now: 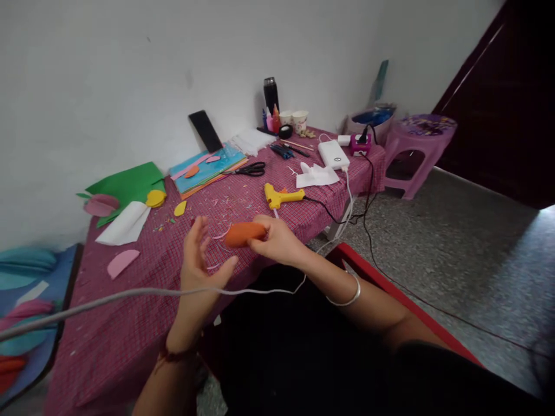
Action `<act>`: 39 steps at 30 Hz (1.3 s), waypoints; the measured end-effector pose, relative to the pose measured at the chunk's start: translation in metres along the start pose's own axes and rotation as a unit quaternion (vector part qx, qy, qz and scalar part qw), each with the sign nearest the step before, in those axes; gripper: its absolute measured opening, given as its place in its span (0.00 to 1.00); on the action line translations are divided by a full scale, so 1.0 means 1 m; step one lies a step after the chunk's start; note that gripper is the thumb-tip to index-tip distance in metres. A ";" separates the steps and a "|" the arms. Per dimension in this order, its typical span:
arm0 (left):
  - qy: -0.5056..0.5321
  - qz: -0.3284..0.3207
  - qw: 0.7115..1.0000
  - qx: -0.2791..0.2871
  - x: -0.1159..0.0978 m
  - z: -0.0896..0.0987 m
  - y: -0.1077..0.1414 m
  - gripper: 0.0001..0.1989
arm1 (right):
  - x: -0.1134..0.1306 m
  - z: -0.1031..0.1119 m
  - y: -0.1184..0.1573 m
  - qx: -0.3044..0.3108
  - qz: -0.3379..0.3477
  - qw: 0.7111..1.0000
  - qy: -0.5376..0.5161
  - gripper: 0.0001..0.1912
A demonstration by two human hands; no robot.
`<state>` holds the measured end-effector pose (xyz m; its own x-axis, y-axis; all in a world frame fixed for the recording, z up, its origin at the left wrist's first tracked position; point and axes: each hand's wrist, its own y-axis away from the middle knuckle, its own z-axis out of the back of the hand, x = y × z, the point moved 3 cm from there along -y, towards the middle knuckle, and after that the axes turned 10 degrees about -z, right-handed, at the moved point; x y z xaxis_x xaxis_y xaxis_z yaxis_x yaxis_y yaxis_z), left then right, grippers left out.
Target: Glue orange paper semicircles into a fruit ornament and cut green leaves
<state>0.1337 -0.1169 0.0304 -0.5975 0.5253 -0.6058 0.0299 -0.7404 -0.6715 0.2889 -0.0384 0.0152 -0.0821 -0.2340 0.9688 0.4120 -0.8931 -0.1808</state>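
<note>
My right hand (280, 240) pinches one end of a rounded orange piece (243, 234), which looks like foam or felt, above the table's front edge. My left hand (203, 263) is just left of it, fingers and thumb spread, with nothing in it. Thin pinkish strands show between that hand and the orange piece. Behind my right hand lies a yellow glue gun (281, 196) with a black cord. Black scissors (249, 169) rest farther back, partly on a stack of coloured sheets (191, 182). A yellow petal shape (180, 208) lies behind my left hand.
A white cable (130, 293) crosses in front of my left wrist. On the checked tablecloth (113, 323) are green sheets (130, 186), a pink half-round piece (123, 263), and a white power bank (333, 155). Cords hang off the right edge near a pink stool (416, 150).
</note>
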 end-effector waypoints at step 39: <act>0.395 0.274 0.862 -0.161 -0.027 -0.039 0.022 0.17 | 0.029 0.004 0.035 -0.024 0.051 0.982 -0.181 0.05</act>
<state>0.1820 -0.1311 0.0147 0.3064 0.3488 -0.8857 0.4310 -0.8804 -0.1976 0.3046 -0.0753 0.0373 0.2881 -0.1791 0.9407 0.3566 -0.8916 -0.2790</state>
